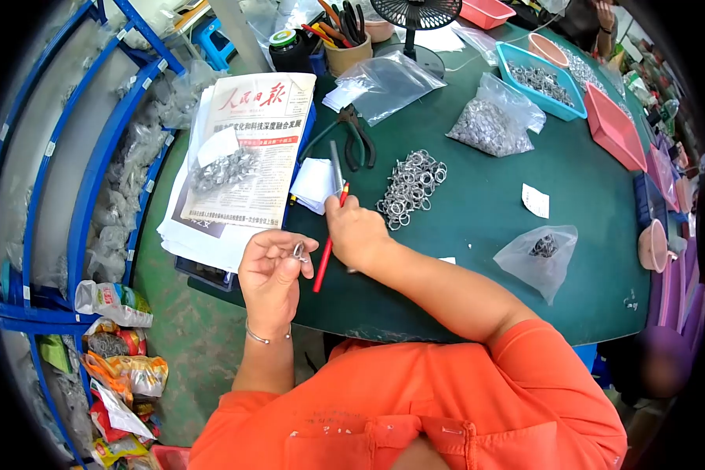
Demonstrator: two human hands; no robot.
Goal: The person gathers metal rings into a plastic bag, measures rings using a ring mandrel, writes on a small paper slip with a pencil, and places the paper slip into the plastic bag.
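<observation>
Thumb and fingers of my left hand (272, 274) pinch a small metal ring-shaped clasp (298, 251) above the table's near edge. My right hand (358, 233) is curled over a slim grey metal rod (336, 163), whose far end sticks out past the fingers; the grip itself is mostly hidden. Against those fingertips lies a red pencil (322, 266), slanting toward me. Just beyond the right hand is a loose pile of metal rings (412, 188). Black-jawed pliers (354, 139) and folded white paper slips (312, 185) lie ahead of the rod.
A newspaper (278, 180) on a paper stack carries a bag of metal parts (225, 170). Bags of parts (489, 125) (542, 247) sit to the right. Farther back are a fan (417, 14), a tool pot (348, 57) and a blue tray (576, 107). Blue shelving (94, 180) stands left.
</observation>
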